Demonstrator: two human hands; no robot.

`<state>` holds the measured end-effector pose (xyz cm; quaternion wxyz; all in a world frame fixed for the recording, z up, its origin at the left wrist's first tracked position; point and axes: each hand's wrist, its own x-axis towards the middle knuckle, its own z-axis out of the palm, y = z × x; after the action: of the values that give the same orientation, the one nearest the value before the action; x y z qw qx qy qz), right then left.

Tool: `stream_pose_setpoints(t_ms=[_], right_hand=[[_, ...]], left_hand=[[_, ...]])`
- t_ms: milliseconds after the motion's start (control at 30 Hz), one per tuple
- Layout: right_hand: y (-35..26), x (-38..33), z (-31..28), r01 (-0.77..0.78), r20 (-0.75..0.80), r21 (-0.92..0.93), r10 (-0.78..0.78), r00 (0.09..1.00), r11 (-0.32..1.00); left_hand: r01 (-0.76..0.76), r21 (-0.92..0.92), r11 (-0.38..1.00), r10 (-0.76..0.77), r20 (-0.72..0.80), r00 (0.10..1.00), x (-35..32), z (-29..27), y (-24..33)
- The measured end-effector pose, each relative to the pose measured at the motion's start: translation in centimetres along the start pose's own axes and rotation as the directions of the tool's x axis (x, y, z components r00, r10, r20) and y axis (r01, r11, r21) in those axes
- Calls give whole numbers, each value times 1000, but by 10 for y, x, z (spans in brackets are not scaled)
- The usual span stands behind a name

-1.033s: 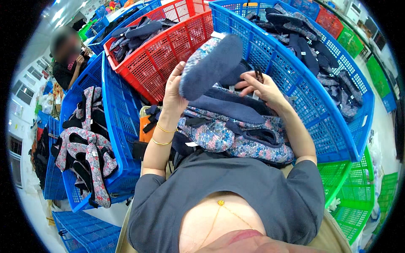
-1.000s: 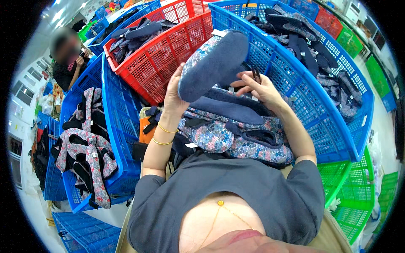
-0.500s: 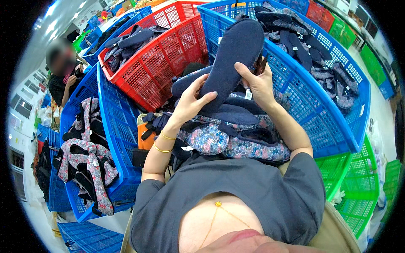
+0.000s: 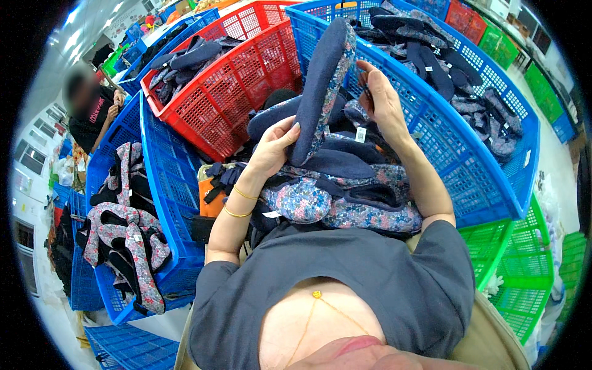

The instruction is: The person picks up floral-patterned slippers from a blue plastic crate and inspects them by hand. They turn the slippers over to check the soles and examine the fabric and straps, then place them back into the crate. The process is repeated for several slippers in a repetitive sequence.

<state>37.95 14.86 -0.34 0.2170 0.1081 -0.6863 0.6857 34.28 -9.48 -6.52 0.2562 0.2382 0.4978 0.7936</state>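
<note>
My left hand (image 4: 274,145) grips the heel end of a slipper (image 4: 319,92) with a navy sole and blue-pink floral sides. The slipper stands tilted upright, its sole turned toward the left. Apart from it on the right, my right hand (image 4: 385,105) has its fingers curled around a small dark object, too hidden to name. Below both hands, a pile of floral slippers (image 4: 299,200) with navy linings lies against my lap. A white tag (image 4: 361,134) sticks out among them.
Blue crates (image 4: 431,129) of navy floral slippers stand to the right, a red crate (image 4: 231,92) ahead. At left, a blue crate (image 4: 176,185) holds grey-pink floral slippers (image 4: 123,234). Green crates (image 4: 518,283) stand low right. Another person (image 4: 92,114) works at far left.
The slipper has turned from sole facing me to edge-on, showing its floral side. My right hand has let go of it and moved slightly away. The left hand keeps hold.
</note>
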Motion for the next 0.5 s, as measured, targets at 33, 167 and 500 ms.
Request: stream_pose_setpoints(t_ms=[33, 167, 500], right_hand=[[0, 2, -4, 97, 7, -104, -97, 995, 990], [11, 11, -13, 372, -46, -384, -420, 906, 845], [-6, 18, -5, 404, -105, -494, -514, 851, 770]], left_hand=[[-10, 9, 1000, 10, -5, 1000, 0, 2, 0], [-68, 98, 993, 71, -33, 997, 1, 2, -6], [-89, 110, 990, 90, -10, 996, -5, 8, -2]])
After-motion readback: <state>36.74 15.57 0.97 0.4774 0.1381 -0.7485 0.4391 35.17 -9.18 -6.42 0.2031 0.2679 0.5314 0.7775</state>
